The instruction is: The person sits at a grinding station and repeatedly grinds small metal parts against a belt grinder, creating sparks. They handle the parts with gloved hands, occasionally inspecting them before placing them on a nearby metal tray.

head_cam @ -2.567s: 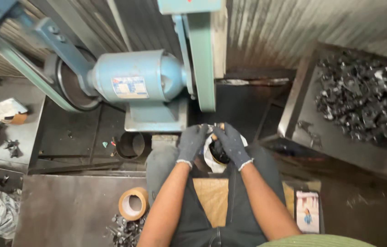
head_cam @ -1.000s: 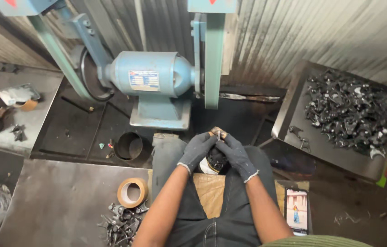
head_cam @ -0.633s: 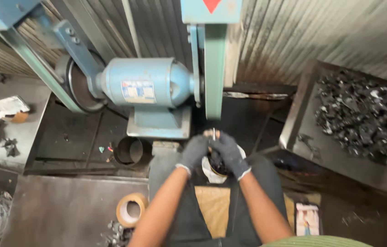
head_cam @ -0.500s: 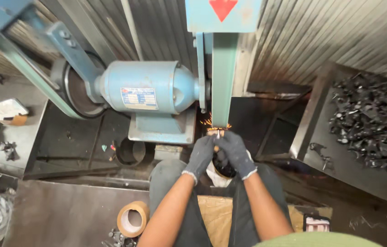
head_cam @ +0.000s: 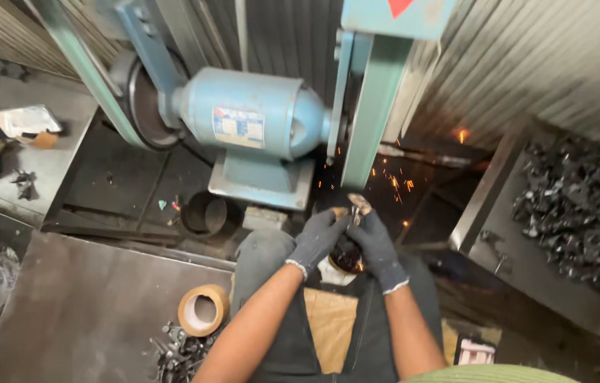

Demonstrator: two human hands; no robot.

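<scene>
A: What is seen to the left of the fingers?

B: A roll of tape (head_cam: 203, 309) and a heap of small metal bits (head_cam: 176, 352) are seen well to the left and below, on a steel plate (head_cam: 80, 298); a blue motor (head_cam: 250, 128) is mounted above.

A: And at the fingers themselves?

B: A small metal part (head_cam: 356, 205) is pinched by the gloved left hand (head_cam: 319, 238) and the gloved right hand (head_cam: 376, 242), fingers closed on it, its tip pressed to the green belt guard's (head_cam: 374, 106) lower end, where sparks are thrown.

A: How is it judged to handle?

B: Stiff, light, likely hot; it is best gripped at the end away from the belt.

A: To the right?

B: A bin of dark parts (head_cam: 583, 213) is set well apart.
</scene>
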